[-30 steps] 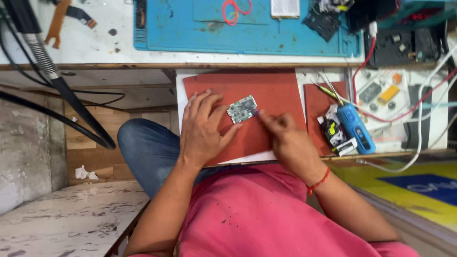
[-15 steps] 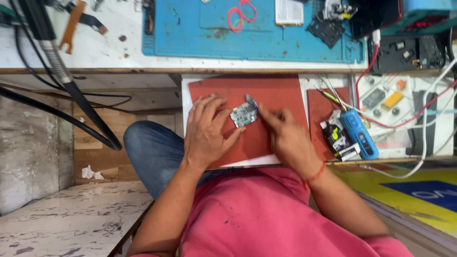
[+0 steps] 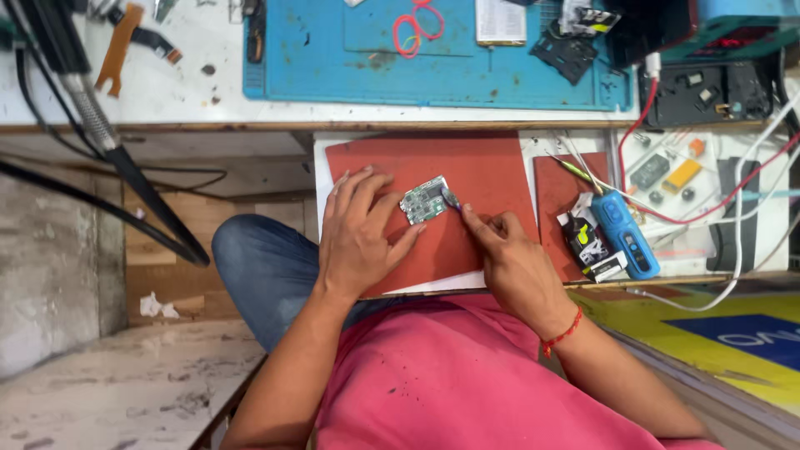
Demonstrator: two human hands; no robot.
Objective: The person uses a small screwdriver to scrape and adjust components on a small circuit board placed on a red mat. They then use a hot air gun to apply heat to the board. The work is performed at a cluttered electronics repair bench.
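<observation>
head view: we have a small green circuit board (image 3: 424,200) lying flat on the red mat (image 3: 492,167), near its middle. our left hand (image 3: 360,237) lies spread, palm down, fingers open, fingertips at the board's left edge, pinning it rather than gripping it. our right hand (image 3: 510,258) is pinched narrow on a thin tool (image 3: 452,198), tip touching the board's right edge. we can't tell what kind of tool it is, too small.

progress, as a judgement: mid-work on the board. it sits bare on the mat and we can't see any part lifted off it.

around it: blue handheld tool (image 3: 627,236) on a second red mat (image 3: 560,192) to the right, well apart; blue work mat (image 3: 333,67) on the bench above; red and white cables (image 3: 733,200) at far right.
</observation>
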